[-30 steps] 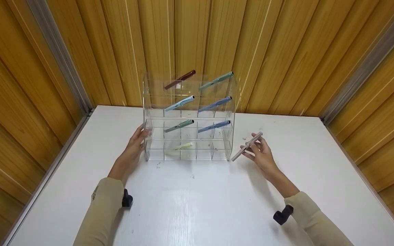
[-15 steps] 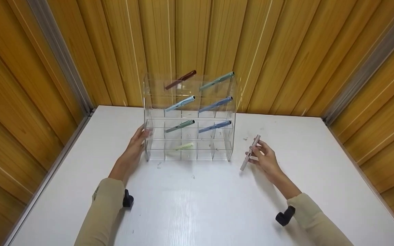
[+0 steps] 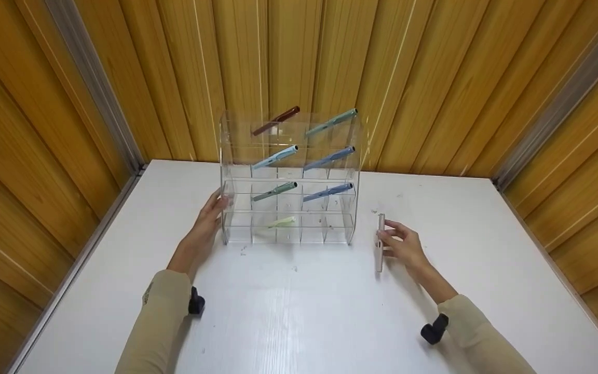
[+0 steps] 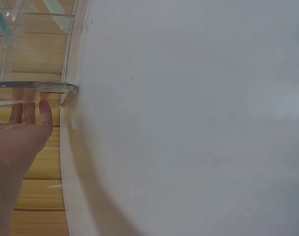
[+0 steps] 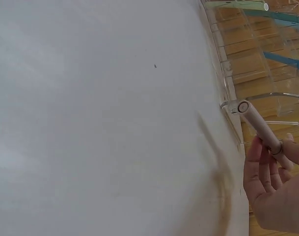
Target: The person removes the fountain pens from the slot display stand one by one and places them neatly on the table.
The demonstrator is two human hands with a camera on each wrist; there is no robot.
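A clear acrylic display rack (image 3: 225, 228) stands on the white table. Pens lie slanted on its tiers: dark red (image 3: 276, 121) and green (image 3: 331, 122) on top, light blue (image 3: 275, 157) and blue (image 3: 329, 158) below, then green (image 3: 275, 191) and blue (image 3: 328, 192), with a pale yellow-green pen (image 3: 282, 223) at the bottom. My left hand (image 3: 206, 221) touches the rack's left side with extended fingers, partly seen through the acrylic in the left wrist view. Right of the rack, my right hand (image 3: 403, 246) pinches a pale pinkish pen (image 3: 380, 244) between thumb and fingers, above the table.
The white tabletop (image 3: 288, 311) spreads in front of the rack and to both sides. Close behind the rack rises a yellow wood-look wall (image 3: 288, 57), with similar walls left and right. Each sleeve carries a small black wrist camera (image 3: 435, 329).
The pen in my right hand has turned from a slant to nearly straight front-to-back, as that hand shifted slightly toward me. My left hand has stayed at the rack's side.
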